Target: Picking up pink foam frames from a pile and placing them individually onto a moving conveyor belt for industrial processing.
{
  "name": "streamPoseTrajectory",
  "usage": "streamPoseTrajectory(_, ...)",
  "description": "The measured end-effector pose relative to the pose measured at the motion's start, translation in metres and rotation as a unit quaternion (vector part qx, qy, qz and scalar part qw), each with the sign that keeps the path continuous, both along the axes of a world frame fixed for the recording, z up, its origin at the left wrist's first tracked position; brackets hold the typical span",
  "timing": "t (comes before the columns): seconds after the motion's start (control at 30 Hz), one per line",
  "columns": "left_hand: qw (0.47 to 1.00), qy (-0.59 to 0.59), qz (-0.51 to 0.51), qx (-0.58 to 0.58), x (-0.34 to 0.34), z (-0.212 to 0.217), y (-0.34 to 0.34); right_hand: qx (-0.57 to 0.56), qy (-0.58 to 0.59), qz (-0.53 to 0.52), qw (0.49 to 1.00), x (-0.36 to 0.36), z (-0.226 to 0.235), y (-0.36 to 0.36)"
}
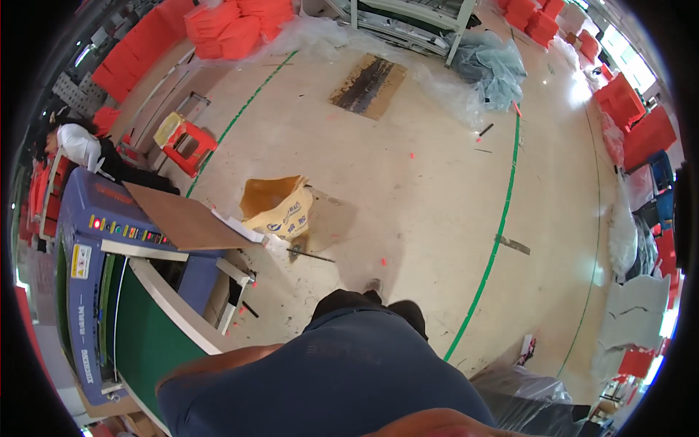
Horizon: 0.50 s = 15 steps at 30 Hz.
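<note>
Only parts of my bare arms show, beside my dark blue shirt. My left forearm lies along the left side of my body, and its hand is hidden. At the bottom edge a piece of my right arm appears, with that hand out of sight too. Nearest on my left is a blue machine with a row of buttons and lights and a green conveyor belt. A brown board juts from the machine. Just past it stands an open yellow sack.
Green tape lines run along the floor. A red stool stands at left, near a person in a white top. Stacked red pieces, a flat cardboard sheet, crumpled plastic film and a metal rack lie ahead.
</note>
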State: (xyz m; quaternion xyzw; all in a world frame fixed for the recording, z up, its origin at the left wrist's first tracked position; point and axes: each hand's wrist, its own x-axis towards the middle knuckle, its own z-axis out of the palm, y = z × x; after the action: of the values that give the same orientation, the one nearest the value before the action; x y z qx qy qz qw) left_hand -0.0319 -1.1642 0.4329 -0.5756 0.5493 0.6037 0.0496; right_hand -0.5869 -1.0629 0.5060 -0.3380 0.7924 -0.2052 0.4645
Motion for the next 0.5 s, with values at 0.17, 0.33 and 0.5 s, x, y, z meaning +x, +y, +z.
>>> streamPoseTrajectory(0.17, 1.000, 0.015, -0.016, 0.006, -0.039, 0.028, -0.146, -0.013, -0.038, -0.050, 0.998, -0.006, 0.000, -0.111)
streamPoseTrajectory(0.33, 0.999, 0.035, -0.013, -0.004, -0.091, 0.045, -0.311, -0.041, -0.073, -0.079, 0.993, -0.026, -0.013, -0.265)
streamPoseTrajectory(0.5, 0.995, 0.081, 0.053, -0.013, -0.167, 0.057, -0.441, -0.060, -0.085, -0.043, 0.994, -0.080, 0.001, -0.449)
